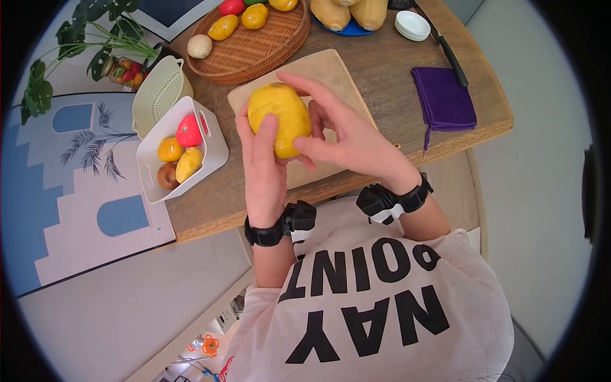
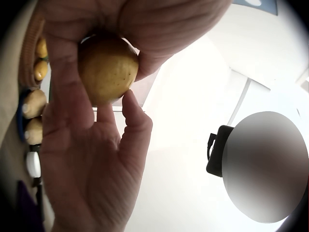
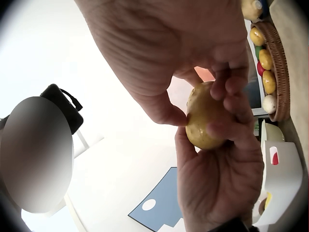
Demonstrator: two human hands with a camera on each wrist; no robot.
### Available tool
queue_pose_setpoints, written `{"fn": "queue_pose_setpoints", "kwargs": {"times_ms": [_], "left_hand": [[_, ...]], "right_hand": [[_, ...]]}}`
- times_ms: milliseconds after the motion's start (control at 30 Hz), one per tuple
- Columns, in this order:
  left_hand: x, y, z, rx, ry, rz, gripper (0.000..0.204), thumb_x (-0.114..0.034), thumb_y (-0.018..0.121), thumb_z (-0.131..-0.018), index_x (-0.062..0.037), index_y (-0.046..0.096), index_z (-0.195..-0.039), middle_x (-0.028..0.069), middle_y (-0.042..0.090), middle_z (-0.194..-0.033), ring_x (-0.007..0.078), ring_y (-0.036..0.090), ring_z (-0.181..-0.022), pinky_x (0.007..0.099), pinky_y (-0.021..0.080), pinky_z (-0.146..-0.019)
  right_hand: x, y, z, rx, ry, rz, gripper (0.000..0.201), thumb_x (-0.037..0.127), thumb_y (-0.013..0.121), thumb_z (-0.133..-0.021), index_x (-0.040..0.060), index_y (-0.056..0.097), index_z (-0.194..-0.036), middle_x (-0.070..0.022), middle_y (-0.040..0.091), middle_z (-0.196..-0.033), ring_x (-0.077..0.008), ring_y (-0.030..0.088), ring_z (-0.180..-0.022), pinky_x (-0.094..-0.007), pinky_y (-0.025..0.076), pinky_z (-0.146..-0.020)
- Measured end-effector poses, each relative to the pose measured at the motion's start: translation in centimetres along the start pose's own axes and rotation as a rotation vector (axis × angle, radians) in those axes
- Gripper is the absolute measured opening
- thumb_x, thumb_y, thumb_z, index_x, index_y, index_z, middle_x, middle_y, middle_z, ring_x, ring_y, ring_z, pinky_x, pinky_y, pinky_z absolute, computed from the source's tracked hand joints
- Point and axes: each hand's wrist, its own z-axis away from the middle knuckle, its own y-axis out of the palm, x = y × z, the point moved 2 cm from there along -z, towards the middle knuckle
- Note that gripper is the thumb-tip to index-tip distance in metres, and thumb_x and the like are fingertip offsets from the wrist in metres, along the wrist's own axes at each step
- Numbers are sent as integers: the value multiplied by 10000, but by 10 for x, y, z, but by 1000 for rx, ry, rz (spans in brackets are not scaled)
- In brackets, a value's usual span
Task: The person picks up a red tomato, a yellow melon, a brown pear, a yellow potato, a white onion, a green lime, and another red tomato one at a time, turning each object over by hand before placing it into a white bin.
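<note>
A large yellow potato (image 1: 280, 121) is held up between both hands over the tan cutting board (image 1: 337, 83). My left hand (image 1: 262, 172) grips it from the left and below, thumb laid across its near face. From the right, my right hand (image 1: 347, 137) holds it with the thumb at its lower end and the fingers spread over the top and far side. Small dark specks mark the potato's skin (image 2: 108, 72) in the left wrist view. Fingers of both hands surround the potato (image 3: 205, 116) in the right wrist view, hiding part of it.
A white bin (image 1: 213, 137) with vegetables and a pale green colander (image 1: 178, 86) stand left. Behind is a round wicker tray (image 1: 254, 54) of produce. At right lie a purple cloth (image 1: 445, 102), a black-handled knife (image 1: 453, 60) and small white dishes (image 1: 412, 25).
</note>
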Motion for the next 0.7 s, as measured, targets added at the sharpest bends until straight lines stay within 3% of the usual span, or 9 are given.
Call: {"fn": "queue_pose_setpoints", "kwargs": {"times_ms": [67, 167, 267, 400, 467, 600, 700], "left_hand": [[3, -3, 0, -59, 11, 27, 452, -294, 456, -1014, -105, 332, -1406, 109, 510, -1252, 192, 588, -1047, 291, 519, -762], [7, -4, -4, -106, 103, -19, 451, -318, 450, -1014, -98, 340, -1393, 115, 523, -1240, 194, 593, -1023, 286, 509, -716], [8, -5, -2, -70, -20, 201, 449, -366, 452, -1017, -46, 429, -1330, 101, 584, -1204, 203, 625, -1006, 328, 523, -812], [7, -14, -2, 154, -151, 431, 479, -393, 447, -1020, -16, 456, -1315, 115, 582, -1227, 231, 620, -1023, 358, 514, -861], [11, -20, -5, 268, -184, 528, 490, -403, 449, -1019, -16, 453, -1319, 118, 584, -1221, 242, 618, -1021, 368, 510, -880], [12, -12, -2, 113, -25, 228, 513, -421, 452, -1011, -18, 445, -1329, 112, 586, -1199, 241, 613, -1009, 369, 504, -881], [15, -13, -2, 26, 82, 6, 533, -433, 476, -988, -28, 442, -1332, 108, 581, -1191, 230, 603, -1023, 368, 494, -880]], "right_hand": [[3, 5, 1, -34, -80, 100, 853, 137, 753, -779, 119, 314, -1510, -47, 485, -1226, -110, 489, -817, -233, 447, -700], [6, 13, 1, -79, -135, 190, 892, 126, 771, -762, 134, 305, -1522, -42, 477, -1245, -108, 476, -841, -226, 438, -713], [4, 14, 0, -83, -142, 189, 899, 124, 782, -749, 134, 316, -1518, -58, 453, -1280, -114, 477, -856, -227, 442, -710], [6, 10, 1, -67, -103, 165, 865, 107, 776, -749, 132, 352, -1503, -64, 438, -1305, -114, 480, -889, -225, 441, -700], [9, 8, 2, -64, -137, 207, 851, 109, 764, -757, 140, 351, -1499, -89, 416, -1320, -153, 523, -852, -262, 487, -731], [10, 6, 2, -50, -225, 288, 830, 92, 751, -762, 154, 366, -1495, -103, 396, -1340, -168, 545, -835, -282, 513, -756], [12, 7, 2, -25, -209, 265, 828, 71, 756, -742, 147, 404, -1487, -59, 408, -1386, -126, 483, -898, -247, 449, -730]]}}
